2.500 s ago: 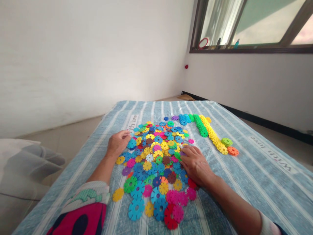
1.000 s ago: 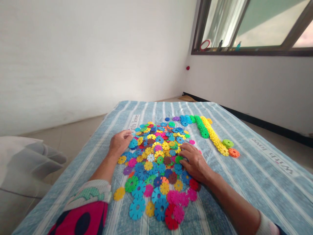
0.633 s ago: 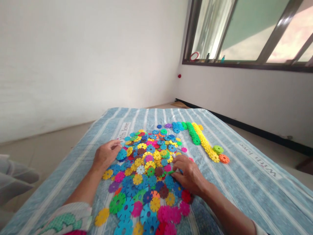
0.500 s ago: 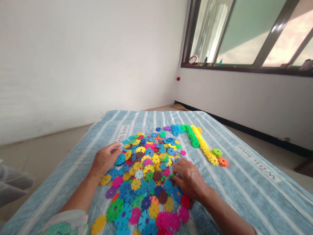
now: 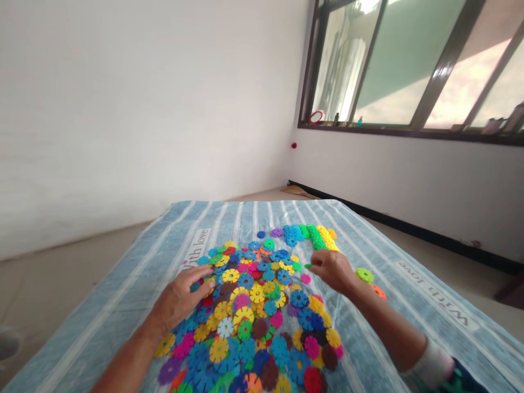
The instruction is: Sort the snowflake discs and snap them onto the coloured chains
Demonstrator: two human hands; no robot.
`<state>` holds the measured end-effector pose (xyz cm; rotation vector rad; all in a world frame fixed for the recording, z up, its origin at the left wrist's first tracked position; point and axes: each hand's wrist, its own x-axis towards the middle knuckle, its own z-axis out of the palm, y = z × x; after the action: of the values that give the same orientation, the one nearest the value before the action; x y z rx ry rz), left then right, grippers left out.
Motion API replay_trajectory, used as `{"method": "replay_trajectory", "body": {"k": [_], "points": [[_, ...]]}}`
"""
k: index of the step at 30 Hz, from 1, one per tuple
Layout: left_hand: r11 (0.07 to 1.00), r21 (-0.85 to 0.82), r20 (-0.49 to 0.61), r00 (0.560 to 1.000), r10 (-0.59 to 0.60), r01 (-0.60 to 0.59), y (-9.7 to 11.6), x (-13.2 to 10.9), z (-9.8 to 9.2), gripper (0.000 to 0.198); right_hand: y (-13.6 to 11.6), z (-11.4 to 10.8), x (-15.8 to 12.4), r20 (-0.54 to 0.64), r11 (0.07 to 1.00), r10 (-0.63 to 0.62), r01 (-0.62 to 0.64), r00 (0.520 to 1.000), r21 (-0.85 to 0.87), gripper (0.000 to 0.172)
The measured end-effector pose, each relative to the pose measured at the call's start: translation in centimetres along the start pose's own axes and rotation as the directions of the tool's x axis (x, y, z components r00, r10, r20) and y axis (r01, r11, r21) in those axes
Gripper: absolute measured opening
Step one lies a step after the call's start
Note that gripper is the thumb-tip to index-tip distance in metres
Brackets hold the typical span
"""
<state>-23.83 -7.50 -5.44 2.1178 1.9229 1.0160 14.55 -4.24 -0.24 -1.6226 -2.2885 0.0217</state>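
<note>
A pile of notched plastic discs (image 5: 257, 295) in many colours is spread over the striped cloth. My left hand (image 5: 180, 297) rests over the pile's left edge, fingers apart, with no disc visible in its grasp. Pinched in my right hand (image 5: 332, 270) is a green disc (image 5: 308, 266), seen nearly edge-on. That hand is just right of the pile, beside the near end of a green row of overlapping discs (image 5: 316, 238). A yellow row (image 5: 327, 237) runs alongside, its near part hidden behind my right hand.
The blue-and-white striped cloth (image 5: 429, 267) covers the raised surface. Toward the far side lie blue discs (image 5: 290, 234), a purple disc (image 5: 277, 232) and a dark blue one (image 5: 261, 234). A lime disc (image 5: 364, 275) and an orange disc (image 5: 379, 292) sit right of my forearm.
My right hand has moved from the pile's right side up and away toward the green row, carrying the green disc. My left hand remains at the left edge, its fingers more spread. The view has tilted up slightly.
</note>
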Motion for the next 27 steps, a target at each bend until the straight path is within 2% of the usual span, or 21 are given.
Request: {"method": "replay_trajectory", "body": {"k": [1, 5, 10, 18, 27], "points": [[1.000, 0.001, 0.003, 1.000, 0.006, -0.006, -0.1, 0.0, 0.1, 0.054, 0.9, -0.2, 1.6, 0.036, 0.996, 0.067, -0.065, 0.997, -0.064, 0.010], [0.999, -0.001, -0.005, 0.999, 0.037, -0.037, -0.5, -0.2, 0.5, 0.053, 3.6, 0.0, 7.6, 0.059, 0.982, 0.142, -0.134, 0.988, -0.131, 0.016], [0.998, 0.005, -0.007, 0.998, 0.057, -0.057, -0.9, -0.4, 0.7, 0.052, 4.8, 1.4, 12.0, 0.117, 0.973, 0.168, -0.146, 0.979, -0.177, 0.017], [1.000, -0.017, 0.019, 1.000, 0.023, -0.022, -0.6, -0.6, 0.5, 0.048, 5.2, 2.1, 13.9, 0.211, 0.963, 0.183, -0.132, 0.960, -0.234, 0.021], [1.000, -0.007, 0.032, 0.999, 0.004, -0.004, -0.3, -0.7, 0.4, 0.051, 5.4, 2.4, 14.3, 0.228, 0.954, 0.215, -0.154, 0.950, -0.257, 0.023]]}}
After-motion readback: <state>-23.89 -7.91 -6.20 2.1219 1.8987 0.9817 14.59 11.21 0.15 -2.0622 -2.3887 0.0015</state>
